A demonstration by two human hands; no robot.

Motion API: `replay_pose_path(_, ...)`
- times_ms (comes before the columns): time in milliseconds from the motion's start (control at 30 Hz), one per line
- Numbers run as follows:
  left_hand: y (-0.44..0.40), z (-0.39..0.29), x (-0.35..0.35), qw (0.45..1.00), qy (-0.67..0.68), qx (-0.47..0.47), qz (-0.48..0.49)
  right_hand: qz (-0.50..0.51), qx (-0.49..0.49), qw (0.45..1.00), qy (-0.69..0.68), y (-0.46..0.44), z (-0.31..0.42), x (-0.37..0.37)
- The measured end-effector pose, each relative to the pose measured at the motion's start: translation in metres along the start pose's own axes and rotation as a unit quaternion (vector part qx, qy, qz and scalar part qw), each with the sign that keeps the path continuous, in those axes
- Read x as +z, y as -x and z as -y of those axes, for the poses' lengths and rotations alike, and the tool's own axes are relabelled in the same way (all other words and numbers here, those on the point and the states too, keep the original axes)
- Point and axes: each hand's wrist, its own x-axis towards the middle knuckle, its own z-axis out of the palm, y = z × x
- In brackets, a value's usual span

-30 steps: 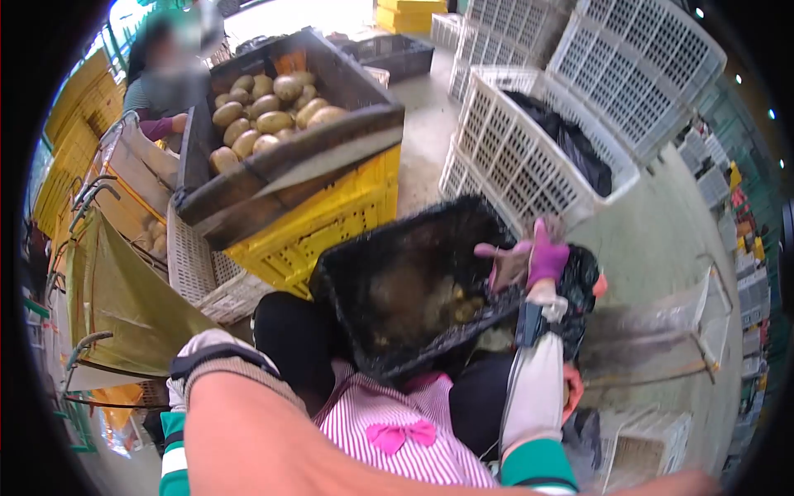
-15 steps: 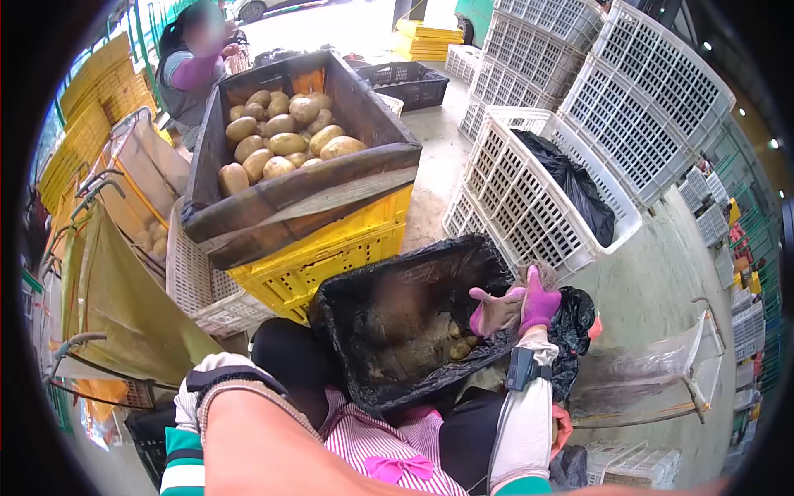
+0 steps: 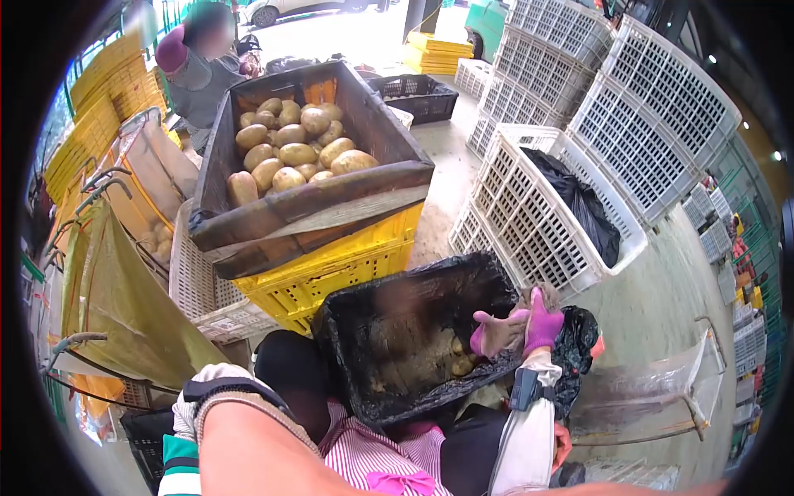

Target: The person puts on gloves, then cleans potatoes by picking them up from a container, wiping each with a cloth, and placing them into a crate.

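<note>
My right hand (image 3: pixel 542 321), in a purple glove with greyish, dirty parts, is at the right end of a black-lined crate (image 3: pixel 405 331). Its fingers look closed on a second purple and grey glove (image 3: pixel 499 332), which hangs out to the left; the exact grip is hard to make out. A dark device (image 3: pixel 524 388) is strapped round the right wrist. Below the gloves, a few small potatoes (image 3: pixel 461 362) lie in the dirty crate bottom. My left forearm (image 3: pixel 256 438) rises very near the camera from a cuffed sleeve; its hand is out of view.
A dark-lined box (image 3: pixel 306 202) of potatoes stands on a yellow crate (image 3: pixel 339 277) ahead. White crates (image 3: pixel 538 207) are stacked to the right, one with a black bag (image 3: pixel 583 202). A person (image 3: pixel 203 78) is behind the box. Yellowish sheeting (image 3: pixel 116 306) hangs at left.
The view has tilted up a little, so the crates sit lower in the picture. My right hand holds nearly the same pose. The person behind the box has shifted posture.
</note>
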Motion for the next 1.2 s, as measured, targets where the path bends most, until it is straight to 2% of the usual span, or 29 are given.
replay_pose_path(100,0.004,-0.003,0.0,1.0,0.002,0.003,-0.009,0.025,-0.016,0.999,-0.011,-0.001,0.002,0.001)
replay_pose_path(233,0.007,-0.006,0.001,1.0,0.011,0.018,-0.02,0.003,0.063,0.998,0.02,-0.004,-0.004,-0.004)
replay_pose_path(333,0.008,-0.008,0.005,0.999,0.012,0.027,-0.025,0.03,0.026,0.999,-0.032,0.002,-0.009,0.003)
replay_pose_path(400,0.006,-0.011,0.004,0.999,0.018,0.038,-0.019,0.02,0.036,0.997,0.058,0.009,0.017,0.0)
replay_pose_path(433,0.005,-0.011,0.005,0.999,0.02,0.044,-0.015,0.039,0.022,0.999,-0.002,0.007,0.011,0.001)
replay_pose_path(500,0.003,-0.012,0.003,0.998,0.034,0.057,-0.005,0.024,0.028,0.999,0.022,0.017,-0.006,-0.006)
replay_pose_path(600,0.0,-0.013,0.001,0.995,0.042,0.092,0.022,0.044,-0.034,0.998,0.034,-0.004,-0.024,0.0)
replay_pose_path(667,0.0,-0.013,0.0,0.99,0.056,0.119,0.041,0.027,0.014,0.995,0.099,0.002,-0.005,0.001)
replay_pose_path(733,-0.001,-0.014,0.0,0.985,0.07,0.146,0.06,0.043,0.003,0.999,0.015,0.006,0.004,0.002)
replay_pose_path(900,0.002,-0.012,-0.001,0.968,0.107,0.213,0.078,0.034,0.023,0.995,0.088,0.005,0.003,-0.002)
replay_pose_path(1100,0.005,-0.009,-0.004,0.964,0.105,0.227,0.087,0.037,0.007,0.998,0.05,0.002,-0.005,-0.004)
replay_pose_path(1200,0.005,-0.009,-0.012,0.965,0.104,0.225,0.086,0.036,0.039,0.996,0.073,0.009,0.02,0.001)
